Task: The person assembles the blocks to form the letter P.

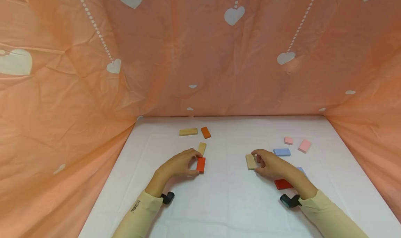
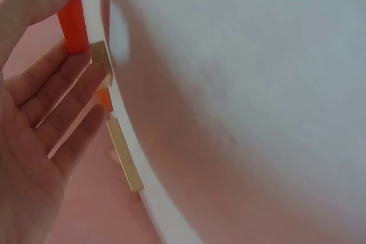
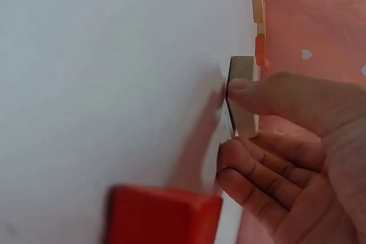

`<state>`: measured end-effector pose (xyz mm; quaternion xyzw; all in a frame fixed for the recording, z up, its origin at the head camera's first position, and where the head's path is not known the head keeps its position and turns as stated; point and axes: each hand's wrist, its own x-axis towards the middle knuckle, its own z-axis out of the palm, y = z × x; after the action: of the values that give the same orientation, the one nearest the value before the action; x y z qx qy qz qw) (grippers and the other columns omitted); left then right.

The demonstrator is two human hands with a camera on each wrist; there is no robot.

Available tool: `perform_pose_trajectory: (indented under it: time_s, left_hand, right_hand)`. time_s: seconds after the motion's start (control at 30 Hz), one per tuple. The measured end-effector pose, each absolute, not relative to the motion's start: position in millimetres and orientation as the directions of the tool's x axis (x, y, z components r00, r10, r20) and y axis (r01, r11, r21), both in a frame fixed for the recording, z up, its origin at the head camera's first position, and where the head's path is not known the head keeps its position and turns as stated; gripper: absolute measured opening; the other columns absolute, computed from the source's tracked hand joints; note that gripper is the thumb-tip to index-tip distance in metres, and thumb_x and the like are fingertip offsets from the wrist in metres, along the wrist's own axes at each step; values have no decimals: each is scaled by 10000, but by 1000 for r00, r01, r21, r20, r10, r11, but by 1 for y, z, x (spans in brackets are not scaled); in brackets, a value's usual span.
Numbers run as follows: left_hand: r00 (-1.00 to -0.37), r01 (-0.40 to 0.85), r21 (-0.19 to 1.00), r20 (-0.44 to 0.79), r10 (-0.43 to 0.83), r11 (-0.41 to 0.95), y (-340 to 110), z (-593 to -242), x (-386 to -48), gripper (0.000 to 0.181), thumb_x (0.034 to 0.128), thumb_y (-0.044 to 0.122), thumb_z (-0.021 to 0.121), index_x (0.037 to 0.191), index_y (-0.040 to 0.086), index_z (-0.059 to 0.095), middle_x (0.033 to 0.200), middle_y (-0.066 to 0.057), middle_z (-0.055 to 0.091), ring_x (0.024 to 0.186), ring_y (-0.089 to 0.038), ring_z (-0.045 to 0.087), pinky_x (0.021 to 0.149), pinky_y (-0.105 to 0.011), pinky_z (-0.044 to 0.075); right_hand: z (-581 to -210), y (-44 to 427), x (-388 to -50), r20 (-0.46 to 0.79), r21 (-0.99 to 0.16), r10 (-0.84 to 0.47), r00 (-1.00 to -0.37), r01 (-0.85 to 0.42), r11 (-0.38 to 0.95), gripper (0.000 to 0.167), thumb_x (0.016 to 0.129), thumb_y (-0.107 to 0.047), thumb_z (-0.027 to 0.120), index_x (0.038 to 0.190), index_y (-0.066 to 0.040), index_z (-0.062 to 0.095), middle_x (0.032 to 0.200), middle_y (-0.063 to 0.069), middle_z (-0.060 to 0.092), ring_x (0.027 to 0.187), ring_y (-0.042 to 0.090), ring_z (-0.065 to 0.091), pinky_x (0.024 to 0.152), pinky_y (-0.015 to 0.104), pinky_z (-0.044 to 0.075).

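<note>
A red block lies on the white table, pinched between the thumb and a finger of the left hand. In the left wrist view the thumb of the left hand lies on the red block, its other fingers spread out. Just behind it lies a small tan block. Thumb and forefinger of the right hand pinch a cream block; the right wrist view shows the right hand's thumb across the cream block, the other fingers bent.
A long tan block and an orange block lie at the back left. At right are two pink blocks, a blue block, and a dark red block beside another blue one, partly under the right forearm.
</note>
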<state>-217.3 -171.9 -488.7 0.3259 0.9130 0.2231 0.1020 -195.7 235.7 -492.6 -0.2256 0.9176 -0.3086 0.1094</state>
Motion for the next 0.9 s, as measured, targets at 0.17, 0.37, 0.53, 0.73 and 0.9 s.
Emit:
perform_pose_trajectory:
  time_s: [0.17, 0.37, 0.53, 0.73, 0.9]
  left_hand:
    - [-756, 570, 484, -7, 654, 664, -165, -489, -219, 573, 866, 227, 902, 1347, 72, 632, 1280, -38, 647, 1212, -213, 622, 1108, -417, 499]
    - [-761, 579, 466, 13, 649, 669, -153, -488, -221, 595, 868, 237, 907, 1365, 67, 626, 1330, -53, 656, 1264, -231, 625, 1126, -430, 488]
    - [-768, 575, 458, 14, 641, 679, -145, -489, -223, 601, 874, 265, 910, 1370, 73, 630, 1320, -53, 662, 1228, -225, 643, 1095, -431, 510]
    - [-768, 580, 444, 19, 641, 682, -138, -489, -224, 605, 873, 284, 917, 1370, 85, 635, 1299, -56, 660, 1190, -225, 652, 1057, -440, 532]
    - [-762, 581, 440, -2, 648, 684, -132, -489, -224, 590, 887, 311, 908, 1368, 107, 632, 1338, -57, 654, 1199, -226, 650, 1055, -442, 532]
  right_hand:
    - [-495, 231, -192, -43, -636, -472, -881, -340, 693, 586, 879, -97, 854, 1378, 56, 589, 1028, 30, 622, 891, 167, 567, 798, 313, 537]
    - [-498, 222, -183, 18, -609, -487, -873, -396, 687, 575, 863, -136, 879, 1342, 36, 612, 1028, -4, 626, 947, 157, 589, 874, 356, 547]
    - [-497, 213, -173, 53, -578, -499, -865, -434, 691, 582, 870, -160, 881, 1353, 18, 611, 1052, -21, 628, 977, 152, 598, 905, 367, 553]
    - [-496, 200, -163, 33, -558, -476, -879, -411, 721, 610, 862, -173, 896, 1372, 1, 608, 1089, -2, 656, 1001, 161, 615, 939, 415, 583]
    - [-495, 190, -155, 18, -550, -479, -878, -409, 729, 609, 854, -179, 904, 1366, -12, 618, 1130, 25, 686, 1025, 178, 643, 956, 436, 600]
